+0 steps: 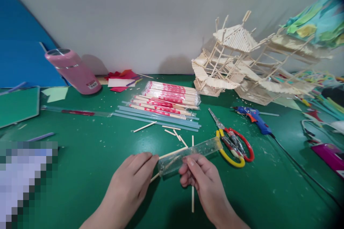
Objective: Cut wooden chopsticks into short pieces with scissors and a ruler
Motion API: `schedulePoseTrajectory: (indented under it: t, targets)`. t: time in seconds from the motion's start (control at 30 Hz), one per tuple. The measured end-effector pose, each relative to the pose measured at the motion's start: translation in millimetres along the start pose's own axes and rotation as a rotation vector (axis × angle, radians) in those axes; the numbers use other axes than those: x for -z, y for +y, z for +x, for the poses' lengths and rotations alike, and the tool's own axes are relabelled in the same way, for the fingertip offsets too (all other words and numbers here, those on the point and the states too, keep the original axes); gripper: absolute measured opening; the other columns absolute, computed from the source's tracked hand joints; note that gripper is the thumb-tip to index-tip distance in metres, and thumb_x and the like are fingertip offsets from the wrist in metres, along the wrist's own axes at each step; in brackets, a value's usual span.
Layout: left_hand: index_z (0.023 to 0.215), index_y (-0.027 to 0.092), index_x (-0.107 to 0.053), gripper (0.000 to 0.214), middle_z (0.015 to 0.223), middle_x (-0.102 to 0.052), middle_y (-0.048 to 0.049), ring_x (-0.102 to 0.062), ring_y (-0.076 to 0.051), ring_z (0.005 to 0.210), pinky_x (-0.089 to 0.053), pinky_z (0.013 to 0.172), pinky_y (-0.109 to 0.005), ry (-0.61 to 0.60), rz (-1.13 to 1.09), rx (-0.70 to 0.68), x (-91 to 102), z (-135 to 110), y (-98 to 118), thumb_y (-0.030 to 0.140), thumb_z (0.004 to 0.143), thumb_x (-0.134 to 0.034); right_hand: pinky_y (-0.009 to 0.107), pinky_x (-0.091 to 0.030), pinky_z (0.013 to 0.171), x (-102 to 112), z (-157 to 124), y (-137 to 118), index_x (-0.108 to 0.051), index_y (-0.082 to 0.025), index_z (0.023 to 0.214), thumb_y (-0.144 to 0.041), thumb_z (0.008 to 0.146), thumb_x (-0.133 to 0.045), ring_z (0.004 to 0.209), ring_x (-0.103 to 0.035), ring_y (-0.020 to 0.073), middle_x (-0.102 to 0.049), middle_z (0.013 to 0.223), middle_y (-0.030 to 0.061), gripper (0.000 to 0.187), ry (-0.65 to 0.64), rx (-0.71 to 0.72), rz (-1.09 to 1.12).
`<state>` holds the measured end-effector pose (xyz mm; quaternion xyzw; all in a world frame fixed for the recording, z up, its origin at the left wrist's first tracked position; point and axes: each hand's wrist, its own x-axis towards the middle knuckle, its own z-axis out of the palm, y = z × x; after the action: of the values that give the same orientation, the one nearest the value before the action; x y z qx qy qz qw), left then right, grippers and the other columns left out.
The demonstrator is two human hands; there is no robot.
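My left hand (pixel 133 177) is closed, its fingertips pressed on a thin wooden stick (pixel 173 153) that slants up to the right. Another stick end pokes out below those fingers. A clear plastic ruler (pixel 200 151) lies at a slant between my hands, its left end close to my left fingertips. My right hand (pixel 204 182) pinches the ruler's lower edge between thumb and fingers. Partly hidden behind the ruler and my right hand, a longer stick (pixel 192 198) lies upright in view on the table. Scissors (pixel 231 143) with red and yellow handles lie just right of the ruler.
Wrapped chopsticks (pixel 172 94) and pale blue glue sticks (pixel 158 118) lie ahead on the green table (pixel 88 143). A blue glue gun (pixel 254 118) trails its cord rightward. Stick-built models (pixel 236 39) stand at the back right, a pink bottle (pixel 73 71) at the left.
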<state>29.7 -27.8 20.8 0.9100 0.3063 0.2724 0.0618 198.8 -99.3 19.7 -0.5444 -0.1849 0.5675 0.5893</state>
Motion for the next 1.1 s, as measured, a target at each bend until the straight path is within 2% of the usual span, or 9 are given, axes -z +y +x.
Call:
schedulePoseTrajectory:
  t: [1.1]
  targets:
    - [0.094,0.014,-0.056,0.023,0.083,-0.060,-0.0075,-0.055,-0.015,0.069,-0.046,0.060,-0.026,0.029,0.049,-0.078,1.7,2.5,0.5,0.011,0.082,-0.037,0.020,-0.042,0.046,0.8,1.5,2.5,-0.055,-0.014,0.074,-0.035,0.076,-0.055,0.048,-0.054,0.0086,-0.060,0.061,0.0007,0.021,-0.013,0.011,-0.008]
